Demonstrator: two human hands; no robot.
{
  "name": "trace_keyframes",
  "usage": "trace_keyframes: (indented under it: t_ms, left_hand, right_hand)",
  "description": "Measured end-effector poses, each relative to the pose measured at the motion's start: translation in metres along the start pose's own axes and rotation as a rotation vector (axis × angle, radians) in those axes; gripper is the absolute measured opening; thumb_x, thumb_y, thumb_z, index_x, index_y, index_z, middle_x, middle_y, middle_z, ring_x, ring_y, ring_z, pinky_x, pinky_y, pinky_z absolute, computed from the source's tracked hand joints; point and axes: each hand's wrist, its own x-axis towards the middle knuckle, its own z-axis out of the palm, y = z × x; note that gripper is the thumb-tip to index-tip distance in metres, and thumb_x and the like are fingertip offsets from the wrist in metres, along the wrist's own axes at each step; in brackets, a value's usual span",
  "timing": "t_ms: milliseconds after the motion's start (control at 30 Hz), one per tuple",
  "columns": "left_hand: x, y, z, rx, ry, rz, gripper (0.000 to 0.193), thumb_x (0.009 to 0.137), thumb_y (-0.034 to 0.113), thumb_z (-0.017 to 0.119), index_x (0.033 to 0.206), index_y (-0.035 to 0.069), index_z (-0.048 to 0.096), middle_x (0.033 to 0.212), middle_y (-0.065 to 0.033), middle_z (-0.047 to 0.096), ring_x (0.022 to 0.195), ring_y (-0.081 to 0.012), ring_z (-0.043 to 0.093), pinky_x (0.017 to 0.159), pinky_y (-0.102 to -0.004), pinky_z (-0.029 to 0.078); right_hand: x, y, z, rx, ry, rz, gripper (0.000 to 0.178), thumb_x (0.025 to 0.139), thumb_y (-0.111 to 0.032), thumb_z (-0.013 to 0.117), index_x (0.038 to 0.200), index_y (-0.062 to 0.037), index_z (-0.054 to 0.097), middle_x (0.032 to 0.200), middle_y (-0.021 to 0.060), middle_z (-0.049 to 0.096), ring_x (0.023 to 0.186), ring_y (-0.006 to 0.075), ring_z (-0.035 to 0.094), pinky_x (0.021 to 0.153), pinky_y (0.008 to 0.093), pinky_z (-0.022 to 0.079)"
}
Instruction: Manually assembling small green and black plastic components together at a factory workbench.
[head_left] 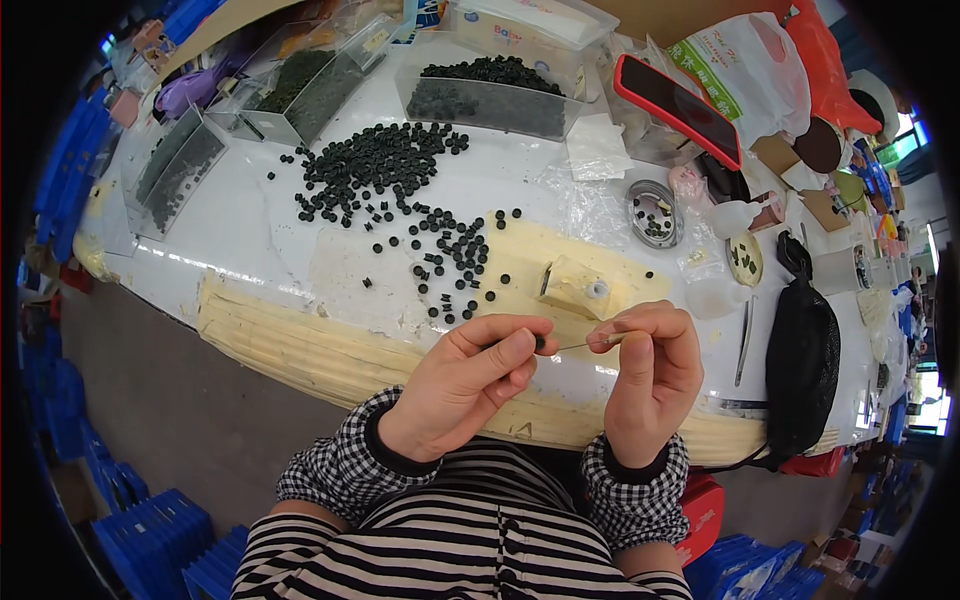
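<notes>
My left hand (462,378) pinches a small black round part (541,342) between thumb and forefinger, above the table's front edge. Between thumb and fingers of my right hand (655,375) is a thin needle-like tool (572,346), its tip pointing left at the black part. Whether the tip touches the part is too small to tell. Just beyond my hands stands a tape-covered block (578,286) with a white nozzle-like piece on it. Many matching black parts lie loose in a pile (370,165) farther off, with stragglers (455,255) spread toward me.
Clear plastic boxes (490,118) of dark parts line the back. A red-cased phone (735,150) leans at the back right. To the right are a round dish (640,225), metal tweezers (744,345) and a black bag (803,365). Yellowish tape (290,345) pads the table's front edge.
</notes>
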Motion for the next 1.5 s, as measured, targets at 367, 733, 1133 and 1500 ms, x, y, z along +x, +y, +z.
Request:
trace_keyframes:
  t_ms: [367, 733, 1133, 1500]
  left_hand:
    - [0.001, -0.004, 0.0, 0.076, 0.047, 0.014, 0.022, 0.096, 0.01, 0.057, 0.117, 0.007, 0.064, 0.11, -0.0107, 0.064, 0.065, -0.0084, 0.041, 0.06, -0.0193, 0.038]
    - [0.002, -0.003, 0.003, 0.061, 0.097, -0.006, 0.026, 0.094, 0.01, 0.061, 0.118, 0.0, 0.062, 0.093, -0.0029, 0.062, 0.07, -0.0067, 0.048, 0.059, -0.0177, 0.04]
    - [0.002, -0.004, 0.003, 0.044, 0.09, 0.007, 0.025, 0.094, 0.01, 0.06, 0.118, 0.001, 0.062, 0.101, -0.0054, 0.064, 0.071, -0.0065, 0.048, 0.059, -0.0178, 0.041]
    - [-0.001, -0.002, -0.003, 0.144, 0.057, 0.194, 0.017, 0.094, 0.011, 0.06, 0.109, 0.003, 0.063, 0.098, -0.0098, 0.065, 0.06, -0.0057, 0.043, 0.06, -0.0186, 0.039]
  right_hand:
    - [-0.001, 0.002, 0.008, 0.044, -0.04, -0.06, 0.008, 0.098, -0.003, 0.047, 0.102, 0.0042, 0.047, 0.101, 0.0147, 0.056, 0.09, 0.022, 0.066, 0.083, 0.0332, 0.054]
    - [-0.001, 0.004, 0.006, -0.037, -0.064, -0.107, 0.008, 0.097, -0.002, 0.049, 0.101, 0.0047, 0.047, 0.1, 0.0145, 0.056, 0.089, 0.0221, 0.066, 0.081, 0.0307, 0.054]
    - [0.0, 0.003, 0.007, -0.088, -0.052, -0.128, 0.007, 0.097, -0.003, 0.049, 0.1, 0.0035, 0.048, 0.099, 0.0141, 0.057, 0.089, 0.0208, 0.066, 0.08, 0.028, 0.052]
    - [0.016, 0.003, -0.008, -0.768, 0.235, -0.335, 0.007, 0.083, 0.0, 0.068, 0.089, -0.0003, 0.063, 0.086, 0.0101, 0.064, 0.08, 0.0234, 0.06, 0.073, 0.0304, 0.047]
